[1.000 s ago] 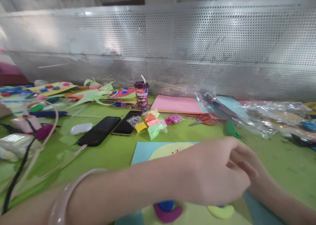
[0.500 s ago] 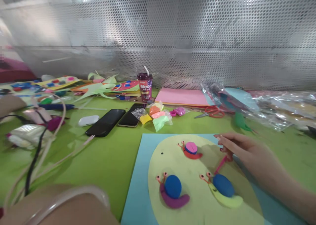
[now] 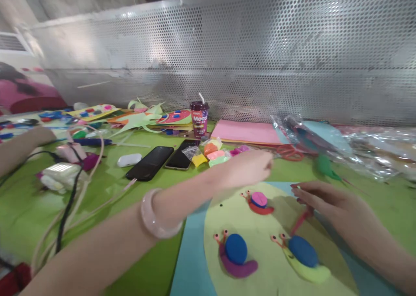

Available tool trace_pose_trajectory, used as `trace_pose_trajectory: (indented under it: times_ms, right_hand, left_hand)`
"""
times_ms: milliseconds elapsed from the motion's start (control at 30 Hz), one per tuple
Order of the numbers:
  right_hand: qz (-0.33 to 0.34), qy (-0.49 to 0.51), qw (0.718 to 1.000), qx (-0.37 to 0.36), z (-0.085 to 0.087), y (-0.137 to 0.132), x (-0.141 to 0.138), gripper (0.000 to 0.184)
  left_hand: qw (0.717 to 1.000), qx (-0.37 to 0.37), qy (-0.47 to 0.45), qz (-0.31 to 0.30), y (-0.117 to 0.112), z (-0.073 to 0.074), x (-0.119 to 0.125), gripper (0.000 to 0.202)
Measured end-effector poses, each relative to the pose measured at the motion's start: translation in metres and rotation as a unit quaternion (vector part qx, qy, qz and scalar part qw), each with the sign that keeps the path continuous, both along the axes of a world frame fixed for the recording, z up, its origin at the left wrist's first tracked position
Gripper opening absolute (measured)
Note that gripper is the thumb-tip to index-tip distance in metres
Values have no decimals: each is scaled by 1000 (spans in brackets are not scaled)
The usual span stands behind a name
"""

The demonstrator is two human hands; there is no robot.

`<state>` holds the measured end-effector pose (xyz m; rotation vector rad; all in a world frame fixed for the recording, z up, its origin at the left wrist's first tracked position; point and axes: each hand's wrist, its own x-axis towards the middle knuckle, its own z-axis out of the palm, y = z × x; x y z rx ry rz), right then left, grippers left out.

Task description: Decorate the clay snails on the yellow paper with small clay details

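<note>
My left hand (image 3: 251,168) reaches across above the far edge of the artwork, close to the red-handled scissors (image 3: 290,153); motion blurs it and its fingers are mostly hidden. At the right, my right hand (image 3: 331,209) has thumb and forefinger pinched together, with a thin pink stick (image 3: 300,220) held beneath them, slanting down. Below lies a blue sheet (image 3: 191,244) with a pale yellow oval (image 3: 266,261). On it are three clay snails: a red one (image 3: 261,209) with a pink-topped shell, a purple one (image 3: 238,268) and a yellow-green one (image 3: 320,273), both with blue shells.
Behind stand a purple cup (image 3: 199,120) with a straw, pink paper (image 3: 243,131) and crinkled plastic bags (image 3: 373,153). Clay packets (image 3: 217,156), two phones (image 3: 149,163) and a white case (image 3: 129,159) lie mid-table. Cables (image 3: 76,196) run at left, near another person's arm (image 3: 26,148).
My left arm has swung in from the lower left, over the artwork's far edge toward the scissors. My right hand stays at the artwork's right side with the pink stick.
</note>
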<state>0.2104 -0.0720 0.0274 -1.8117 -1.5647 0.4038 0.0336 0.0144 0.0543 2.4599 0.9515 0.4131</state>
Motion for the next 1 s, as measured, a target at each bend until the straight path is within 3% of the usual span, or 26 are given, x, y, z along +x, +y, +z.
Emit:
trace_pose_trajectory:
  times_ms: [200,333,633,800,1000]
  right_hand:
    - [46,2,999,-6,-3,-1,5,39]
    - [56,16,998,1,0,-1,5,34]
    - [84,-24,995,48,-7,2,9,26]
    - [92,-80,991,57,-10,5,9,20]
    - [147,-218,960,98,-13,29,23,24]
  left_hand:
    - [998,-45,20,-51,34,-22,-5,31]
    - [995,-47,-8,-93,36,-36,-2,28]
    - [983,-120,-129,-60,32,-55,8,33]
    - [984,-95,-142,-42,31,-61,10,31]
    - [990,-17,-132,-53,30,-57,18,24]
